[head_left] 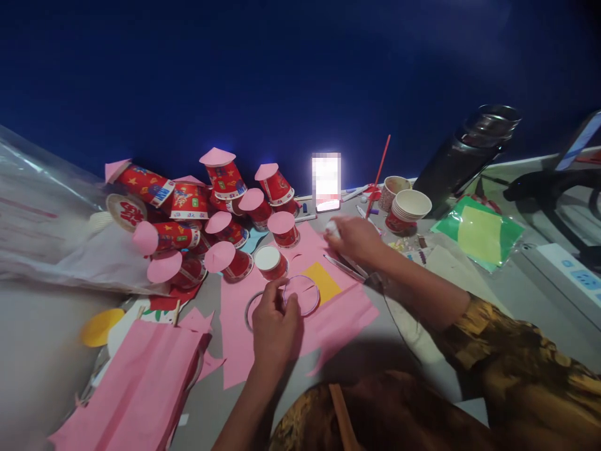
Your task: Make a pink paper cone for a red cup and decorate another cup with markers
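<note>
My left hand (277, 316) pinches the edge of a round pink paper disc (304, 300) with a purple outline and a short slit. Beneath it lies a larger pink paper sheet (241, 363), with a yellow paper piece (328, 283) on top. My right hand (357, 239) is closed around a small white object (332, 229), mostly covered by the fingers, so its kind is unclear. Just beyond my left hand, a red paper cup (271, 266) stands with its white end up. Another red cup (284, 237) with a pink paper cone is behind it.
Several red cups with pink cones (225, 181) are piled at the back left. A lit phone (327, 181) leans by the wall. Stacked paper cups (407, 210), a black thermos (469, 156) and a power strip (568, 275) sit on the right. Folded pink paper (136, 382) lies front left.
</note>
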Available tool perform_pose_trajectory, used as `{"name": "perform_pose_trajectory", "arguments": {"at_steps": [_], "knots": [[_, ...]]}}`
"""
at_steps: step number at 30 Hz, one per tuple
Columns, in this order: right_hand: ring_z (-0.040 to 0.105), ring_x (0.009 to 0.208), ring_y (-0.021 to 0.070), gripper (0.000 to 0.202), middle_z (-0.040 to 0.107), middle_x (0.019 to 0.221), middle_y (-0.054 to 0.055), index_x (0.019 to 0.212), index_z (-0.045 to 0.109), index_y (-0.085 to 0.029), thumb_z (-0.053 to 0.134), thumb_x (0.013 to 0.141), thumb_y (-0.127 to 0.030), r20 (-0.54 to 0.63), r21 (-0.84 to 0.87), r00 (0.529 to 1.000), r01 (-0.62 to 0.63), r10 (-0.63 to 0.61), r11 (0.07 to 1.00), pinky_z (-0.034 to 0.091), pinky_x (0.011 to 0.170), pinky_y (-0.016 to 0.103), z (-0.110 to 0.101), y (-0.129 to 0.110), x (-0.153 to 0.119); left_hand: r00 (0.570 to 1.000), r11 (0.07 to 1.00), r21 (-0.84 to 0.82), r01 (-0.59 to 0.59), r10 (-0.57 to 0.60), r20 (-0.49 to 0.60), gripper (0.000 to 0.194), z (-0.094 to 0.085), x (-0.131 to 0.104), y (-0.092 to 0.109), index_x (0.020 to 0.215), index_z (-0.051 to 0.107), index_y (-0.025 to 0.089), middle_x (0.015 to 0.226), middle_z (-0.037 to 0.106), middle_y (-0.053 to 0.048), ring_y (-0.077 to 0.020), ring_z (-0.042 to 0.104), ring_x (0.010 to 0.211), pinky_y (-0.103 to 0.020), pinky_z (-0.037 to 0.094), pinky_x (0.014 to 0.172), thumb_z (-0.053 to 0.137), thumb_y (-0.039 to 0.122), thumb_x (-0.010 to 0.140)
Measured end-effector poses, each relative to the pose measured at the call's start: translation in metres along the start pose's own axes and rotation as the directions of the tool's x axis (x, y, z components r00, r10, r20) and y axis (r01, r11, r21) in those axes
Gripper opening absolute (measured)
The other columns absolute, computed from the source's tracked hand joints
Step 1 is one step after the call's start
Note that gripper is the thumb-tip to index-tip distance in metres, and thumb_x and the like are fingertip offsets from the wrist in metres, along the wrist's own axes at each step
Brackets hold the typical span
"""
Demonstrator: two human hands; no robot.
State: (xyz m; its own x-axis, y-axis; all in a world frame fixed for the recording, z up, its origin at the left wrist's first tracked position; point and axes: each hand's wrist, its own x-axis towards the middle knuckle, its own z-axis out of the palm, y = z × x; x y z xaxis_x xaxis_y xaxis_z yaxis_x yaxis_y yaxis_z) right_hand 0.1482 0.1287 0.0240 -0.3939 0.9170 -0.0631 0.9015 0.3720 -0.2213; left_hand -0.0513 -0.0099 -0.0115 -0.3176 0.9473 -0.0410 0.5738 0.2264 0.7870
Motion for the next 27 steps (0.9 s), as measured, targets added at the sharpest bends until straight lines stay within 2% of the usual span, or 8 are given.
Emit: {"name": "perform_pose_trajectory", "arguments": {"at_steps": [1, 4, 6, 9, 12, 15, 21, 27], "knots": [[0.070, 0.112, 0.0316, 0.039, 0.073, 0.128, 0.020, 0.131, 0.066, -0.014, 0.049, 0.106, -0.039, -0.076, 0.034, 0.996, -0.034, 0.037, 0.999, 0.050, 0.084, 0.037, -0.005, 0.006, -0.002, 0.999, 0.999, 0.039, -0.032, 0.032, -0.006, 0.035, 0.005, 0.000, 0.002, 0.119, 0.069, 0.021, 0.074, 0.063, 0.002, -0.0189, 0.060, 0.066, -0.032, 0.047, 0.068, 0.058, 0.036, 0.089], [0.069, 0.095, 0.0239, 0.021, 0.076, 0.102, 0.009, 0.100, 0.074, -0.018, 0.063, 0.099, -0.035, -0.266, 0.358, 0.962, 0.047, 0.054, 0.932, 0.049, 0.081, 0.032, -0.011, 0.017, -0.015, 0.984, 0.974, 0.151, -0.167, 0.174, -0.034, 0.038, 0.016, -0.001, 0.000, 0.129, 0.068, 0.020, 0.096, 0.073, -0.005, -0.0210, 0.068, 0.082, -0.034, 0.050, 0.075, 0.057, 0.029, 0.094], [0.067, 0.084, 0.0202, 0.018, 0.073, 0.089, 0.004, 0.090, 0.073, -0.020, 0.064, 0.097, -0.033, -0.283, 0.525, 0.958, 0.125, 0.034, 0.842, 0.048, 0.078, 0.031, -0.008, 0.021, -0.027, 0.956, 0.938, 0.232, -0.257, 0.282, -0.081, 0.036, 0.019, -0.005, -0.005, 0.130, 0.069, 0.021, 0.109, 0.071, -0.008, -0.0212, 0.068, 0.089, -0.032, 0.050, 0.073, 0.057, 0.026, 0.096], [0.065, 0.080, 0.0183, 0.013, 0.071, 0.086, 0.001, 0.091, 0.073, -0.021, 0.066, 0.094, -0.032, -0.275, 0.656, 0.961, 0.162, 0.034, 0.737, 0.048, 0.078, 0.030, -0.002, 0.022, -0.041, 0.902, 0.863, 0.357, -0.357, 0.417, -0.107, 0.027, 0.023, -0.012, -0.012, 0.119, 0.076, 0.023, 0.104, 0.063, -0.009, -0.0201, 0.063, 0.084, -0.029, 0.046, 0.064, 0.059, 0.023, 0.098], [0.066, 0.085, 0.0190, 0.011, 0.072, 0.094, 0.002, 0.099, 0.072, -0.021, 0.069, 0.091, -0.027, -0.248, 0.688, 0.967, 0.213, -0.051, 0.694, 0.050, 0.080, 0.031, 0.009, 0.017, -0.048, 0.845, 0.761, 0.446, -0.471, 0.534, -0.018, 0.021, 0.027, -0.015, -0.014, 0.106, 0.079, 0.021, 0.098, 0.063, -0.010, -0.0228, 0.058, 0.085, -0.032, 0.047, 0.069, 0.061, 0.018, 0.097], [0.067, 0.092, 0.0213, 0.010, 0.072, 0.096, 0.004, 0.101, 0.071, -0.021, 0.070, 0.091, -0.023, -0.270, 0.660, 0.945, 0.320, -0.183, 0.680, 0.051, 0.084, 0.033, 0.023, 0.010, -0.051, 0.816, 0.695, 0.509, -0.509, 0.577, 0.029, 0.020, 0.030, -0.013, -0.013, 0.106, 0.079, 0.018, 0.112, 0.068, -0.014, -0.0267, 0.057, 0.094, -0.040, 0.049, 0.082, 0.061, 0.016, 0.097], [0.065, 0.093, 0.0223, 0.009, 0.068, 0.098, 0.005, 0.105, 0.067, -0.021, 0.069, 0.097, -0.022, -0.313, 0.577, 0.903, 0.427, -0.295, 0.696, 0.052, 0.085, 0.036, 0.047, 0.003, -0.055, 0.854, 0.692, 0.557, -0.460, 0.517, 0.063, 0.016, 0.035, -0.011, -0.015, 0.098, 0.082, 0.027, 0.129, 0.068, -0.013, -0.0317, 0.057, 0.108, -0.046, 0.046, 0.088, 0.067, 0.022, 0.096], [0.064, 0.096, 0.0233, 0.008, 0.068, 0.101, 0.007, 0.108, 0.066, -0.022, 0.065, 0.102, -0.027, -0.287, 0.528, 0.870, 0.492, -0.400, 0.692, 0.053, 0.084, 0.036, 0.057, -0.001, -0.059, 0.871, 0.711, 0.551, -0.436, 0.488, 0.059, 0.016, 0.038, -0.014, -0.018, 0.095, 0.083, 0.030, 0.128, 0.069, -0.012, -0.0336, 0.056, 0.112, -0.049, 0.043, 0.090, 0.068, 0.023, 0.096]]}}
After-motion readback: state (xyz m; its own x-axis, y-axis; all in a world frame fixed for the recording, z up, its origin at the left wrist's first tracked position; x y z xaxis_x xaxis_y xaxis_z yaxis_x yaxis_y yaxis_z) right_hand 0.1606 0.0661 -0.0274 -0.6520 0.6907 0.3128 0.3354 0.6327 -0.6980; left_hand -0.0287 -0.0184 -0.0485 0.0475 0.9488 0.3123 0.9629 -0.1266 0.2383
